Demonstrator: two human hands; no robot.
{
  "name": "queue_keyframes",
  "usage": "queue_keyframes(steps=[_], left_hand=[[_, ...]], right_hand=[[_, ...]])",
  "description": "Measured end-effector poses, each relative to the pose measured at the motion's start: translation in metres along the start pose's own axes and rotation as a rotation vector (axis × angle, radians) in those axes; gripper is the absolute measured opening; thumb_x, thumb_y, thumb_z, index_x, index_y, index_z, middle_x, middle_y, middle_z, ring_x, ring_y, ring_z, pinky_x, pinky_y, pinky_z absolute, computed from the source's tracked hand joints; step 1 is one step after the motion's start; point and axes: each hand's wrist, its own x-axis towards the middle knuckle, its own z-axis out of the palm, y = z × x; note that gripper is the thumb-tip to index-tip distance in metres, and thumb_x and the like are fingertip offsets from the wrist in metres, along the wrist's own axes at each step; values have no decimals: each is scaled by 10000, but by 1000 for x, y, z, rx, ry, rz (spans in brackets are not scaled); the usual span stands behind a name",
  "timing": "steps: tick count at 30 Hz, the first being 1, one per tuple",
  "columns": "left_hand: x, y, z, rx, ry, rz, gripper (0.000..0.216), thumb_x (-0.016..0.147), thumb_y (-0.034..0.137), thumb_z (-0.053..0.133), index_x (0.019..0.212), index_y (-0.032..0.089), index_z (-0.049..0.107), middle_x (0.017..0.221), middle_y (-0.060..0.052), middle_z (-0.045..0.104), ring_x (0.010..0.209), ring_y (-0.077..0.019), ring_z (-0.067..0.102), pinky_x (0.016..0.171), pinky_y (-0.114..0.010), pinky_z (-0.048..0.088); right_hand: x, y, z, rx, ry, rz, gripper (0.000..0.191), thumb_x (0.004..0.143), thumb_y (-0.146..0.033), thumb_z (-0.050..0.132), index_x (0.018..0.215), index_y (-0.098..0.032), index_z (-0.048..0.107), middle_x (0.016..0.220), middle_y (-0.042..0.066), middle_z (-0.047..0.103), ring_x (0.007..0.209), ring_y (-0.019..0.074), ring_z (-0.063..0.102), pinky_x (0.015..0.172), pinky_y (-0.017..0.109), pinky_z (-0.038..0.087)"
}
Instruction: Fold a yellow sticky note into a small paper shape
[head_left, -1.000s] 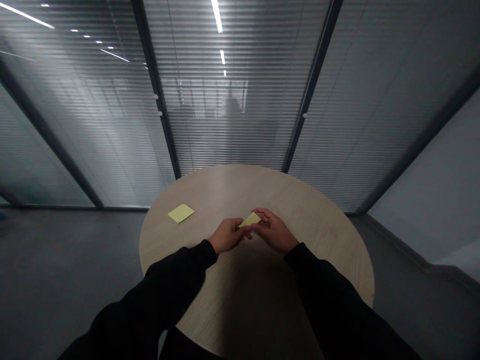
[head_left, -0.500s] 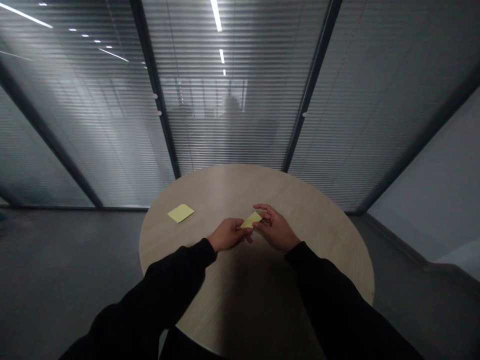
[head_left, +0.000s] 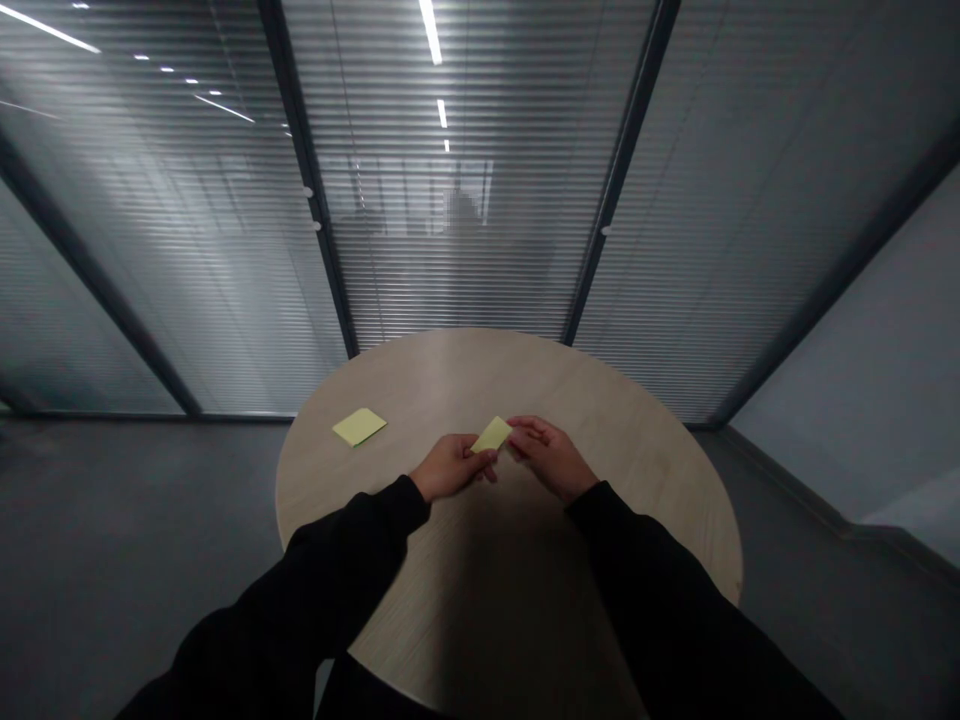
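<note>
Left hand: fingers closed in a pinch on the near end of a yellow sticky note. Right hand: fingers curled, tips at the note's opposite end; firm grip or mere contact, impossible to tell from this view. Note tilted between both hands, over the middle of the table, hands just apart. Good handling: pinch at the edges only, light pressure, no bending of the thin paper. Second yellow sticky note flat on the round wood-veneer table, well left of the hands. Black sleeves on both forearms. Beyond the table, a glass partition with slatted blinds; dark grey floor all around.
</note>
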Motion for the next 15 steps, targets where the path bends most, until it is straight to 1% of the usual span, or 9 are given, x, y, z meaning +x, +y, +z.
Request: queue_keyframes(steps=[1,3,6,8,10,12,15], left_hand=[[0,0,0,2,-7,8,509,867,601,621,961,103,670,814,-124,758,626,-131,601,613,-230,428],[-1,0,0,33,-13,21,521,876,611,610,991,108,681,810,-111,755,629,-126,596,608,-223,415],[-2,0,-1,84,-9,9,530,883,627,593,988,117,690,779,-89,744,576,-110,554,550,-212,361],[-2,0,-1,82,-20,2,531,883,627,592,986,116,690,770,-87,740,567,-110,547,539,-213,352],[-1,0,-1,66,-29,12,529,883,624,592,985,114,688,771,-92,741,590,-121,569,559,-217,378],[0,1,-2,49,-26,31,530,888,628,579,970,114,683,775,-97,743,615,-129,586,592,-226,412],[1,2,-2,23,-32,62,563,916,648,509,982,115,677,781,-104,747,616,-131,583,623,-241,436]], right_hand=[[-2,-1,3,-43,-33,13,402,791,-476,759,1053,-187,663,794,7,669,701,155,605,695,303,468],[-5,-4,8,-162,-79,21,339,791,-483,758,926,-180,692,809,21,689,729,166,618,714,305,472],[-7,-9,10,-300,-67,12,320,815,-492,723,765,-179,682,741,17,678,688,165,596,688,301,461],[-8,-13,11,-327,-25,2,316,817,-485,710,727,-185,673,684,2,652,623,150,553,632,289,439],[-8,-17,11,-325,3,-12,309,810,-479,707,706,-190,671,655,-6,635,593,144,528,601,281,424],[-8,-19,13,-305,23,-30,297,800,-473,713,708,-192,677,662,-3,640,602,147,535,604,279,429],[-8,-18,14,-257,51,-44,298,797,-478,721,720,-194,678,680,8,653,620,155,551,617,285,443]])
